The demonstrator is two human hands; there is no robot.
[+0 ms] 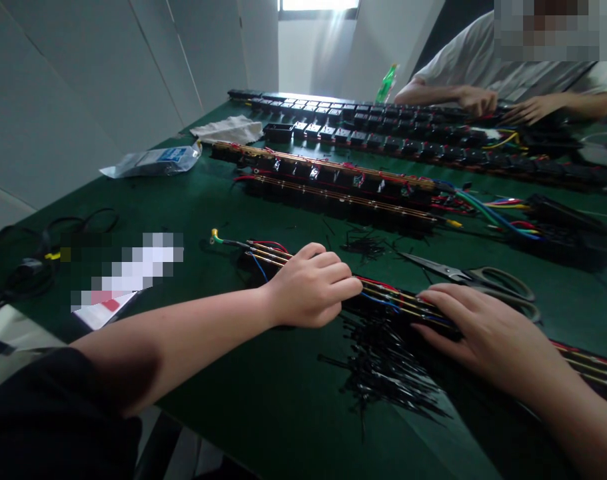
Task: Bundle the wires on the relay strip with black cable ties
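A long black strip with brass rails and red and blue wires lies slantwise on the table. My left hand is closed over it left of its middle, fingers curled across the rails. Farther right, my right hand grips the same strip, fingers on top and thumb along the near side. At the strip's left end a green-yellow wire carries a ring terminal. Just below the strip lies a heap of black cable ties. Scissors with dark handles lie beyond my right hand, their blades pointing left.
Similar wired strips and rows of black modules stretch across the green table. A plastic bag, a cloth, black cables and small black offcuts lie about. Opposite, a person's hands work; a green bottle stands nearby.
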